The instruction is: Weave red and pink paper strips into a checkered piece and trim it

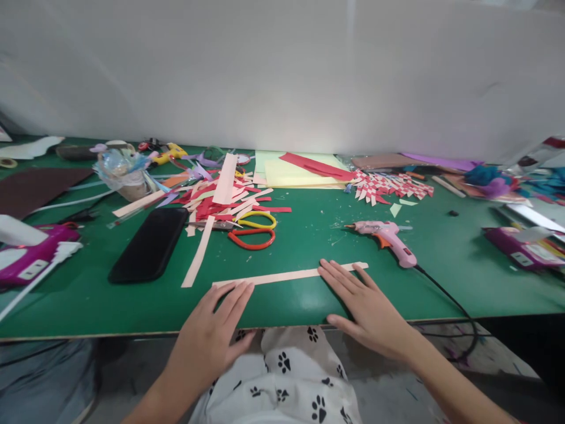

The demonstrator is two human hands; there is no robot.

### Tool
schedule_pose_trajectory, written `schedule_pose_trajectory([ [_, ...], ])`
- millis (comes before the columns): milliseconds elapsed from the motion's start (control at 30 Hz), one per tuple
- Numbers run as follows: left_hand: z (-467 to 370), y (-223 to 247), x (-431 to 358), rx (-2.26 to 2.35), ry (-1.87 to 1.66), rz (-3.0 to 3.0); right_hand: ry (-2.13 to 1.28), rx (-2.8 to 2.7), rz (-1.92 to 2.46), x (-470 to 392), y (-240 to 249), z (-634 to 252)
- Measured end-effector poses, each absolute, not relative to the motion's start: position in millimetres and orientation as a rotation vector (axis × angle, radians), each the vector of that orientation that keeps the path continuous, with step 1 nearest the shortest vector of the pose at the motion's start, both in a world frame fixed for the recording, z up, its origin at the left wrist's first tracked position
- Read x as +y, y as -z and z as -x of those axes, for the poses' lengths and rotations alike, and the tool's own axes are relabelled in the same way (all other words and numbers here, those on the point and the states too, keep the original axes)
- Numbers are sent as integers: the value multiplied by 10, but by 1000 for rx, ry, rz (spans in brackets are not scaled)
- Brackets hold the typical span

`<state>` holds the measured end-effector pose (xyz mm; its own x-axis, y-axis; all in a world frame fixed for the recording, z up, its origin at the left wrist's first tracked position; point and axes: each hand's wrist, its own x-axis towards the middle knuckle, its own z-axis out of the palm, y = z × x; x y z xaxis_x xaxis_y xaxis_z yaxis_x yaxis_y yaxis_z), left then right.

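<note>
A long, pale pink paper strip (285,277) lies flat near the front edge of the green table (304,241). On its left end rest the fingertips of my left hand (216,327), fingers stretched out. My right hand (364,306) lies with spread fingers over the strip near its right end, whose tip shows beyond them. Neither hand grasps anything. Scissors (256,229) with one yellow and one red handle lie behind the strip, beside a shorter pale strip (198,253). To the right is a pink glue gun (384,235), its nozzle pointing left.
A black phone (150,244) lies at left, before a heap of red and pink paper strips (216,197). Farther back are yellow paper sheets (304,171) and woven checkered pieces (388,184). Purple power strips (39,253) stand at both sides. The glue gun's cord (450,294) drops over the front edge.
</note>
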<state>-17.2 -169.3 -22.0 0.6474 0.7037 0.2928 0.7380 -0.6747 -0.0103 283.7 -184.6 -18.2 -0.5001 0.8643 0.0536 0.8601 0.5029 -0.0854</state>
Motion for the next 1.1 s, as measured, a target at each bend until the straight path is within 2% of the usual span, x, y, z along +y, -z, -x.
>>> schedule_pose_trajectory([
  [233, 231, 167, -1635, -1133, 420, 2771, 9, -2528, 1730, -1955, 240, -3197],
  [667, 541, 126, -1653, -1294, 444, 2621, 77, -2401, 1646, -1786, 151, -3057],
  [833, 383, -33, -1508, -1329, 318, 2671, -200, -2416, 1408, -1524, 48, -2681],
  [1000, 79, -166, -1311, -1275, 156, 2721, -10, -2539, 1446, -1414, 39, -2487],
  [1100, -81, -208, -1224, -1188, 104, 2785, -60, -2499, 1444, -1406, 71, -2494],
])
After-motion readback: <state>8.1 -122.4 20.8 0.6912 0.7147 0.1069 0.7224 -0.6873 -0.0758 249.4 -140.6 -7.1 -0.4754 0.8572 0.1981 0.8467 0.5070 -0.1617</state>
